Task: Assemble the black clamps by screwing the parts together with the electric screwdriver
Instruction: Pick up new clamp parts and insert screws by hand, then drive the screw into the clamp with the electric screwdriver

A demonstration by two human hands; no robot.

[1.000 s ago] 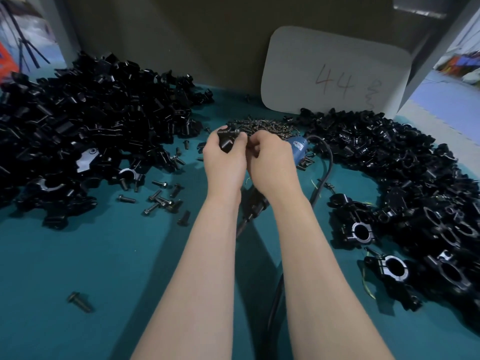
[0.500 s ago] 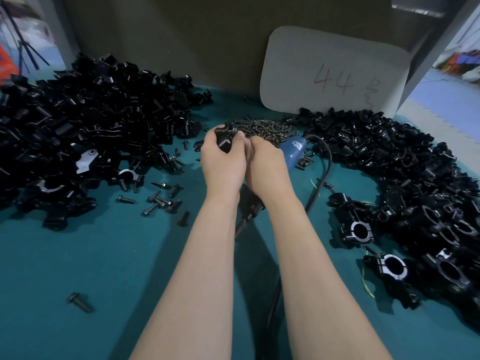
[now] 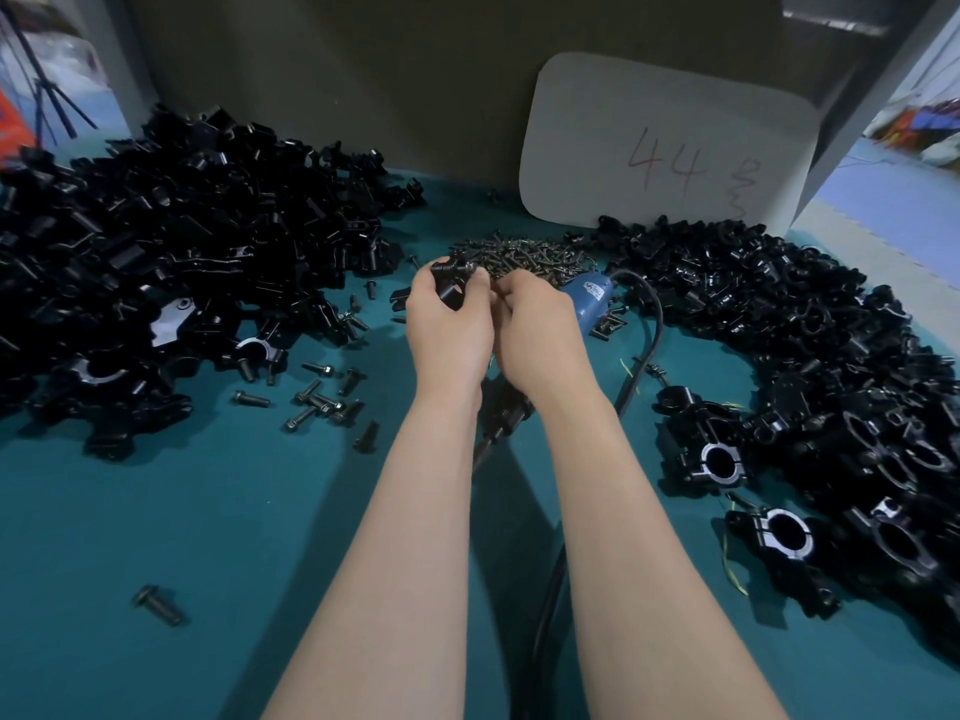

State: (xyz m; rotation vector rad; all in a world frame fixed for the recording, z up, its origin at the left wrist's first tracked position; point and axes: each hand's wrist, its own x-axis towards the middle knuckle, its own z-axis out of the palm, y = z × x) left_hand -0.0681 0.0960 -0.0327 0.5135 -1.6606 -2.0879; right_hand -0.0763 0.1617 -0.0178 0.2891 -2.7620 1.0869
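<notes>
- Both forearms reach forward from the near edge, almost parallel, with the wrists close together over the middle of the teal counter [image 3: 208, 537].
- The left hand [image 3: 449, 330] is turned back-up. Its thumb and fingers are curled round a black clamp [image 3: 452, 280], which is held raised at the fingertips.
- The right hand [image 3: 535, 335] sits against the left one, back-up, with its fingers curled in toward the clamp. The fingertips are hidden, so whether they pinch anything cannot be told.
- The electric screwdriver [image 3: 589, 298] lies on the counter under the right hand. Its blue body shows past the knuckles and its dark front end shows between the wrists.
- The black cable [image 3: 652, 330] loops to the right and runs back toward the person.
- A heap of screws [image 3: 524, 254] lies just beyond the hands.
- A large pile of black parts [image 3: 182, 262] lies to the left, with loose bolts [image 3: 317, 397] beside it.
- A second pile [image 3: 805, 356] curves round the right side, with assembled clamps [image 3: 719, 459] at its near edge.
- A white card [image 3: 670, 142] marked "44" leans at the back.
</notes>
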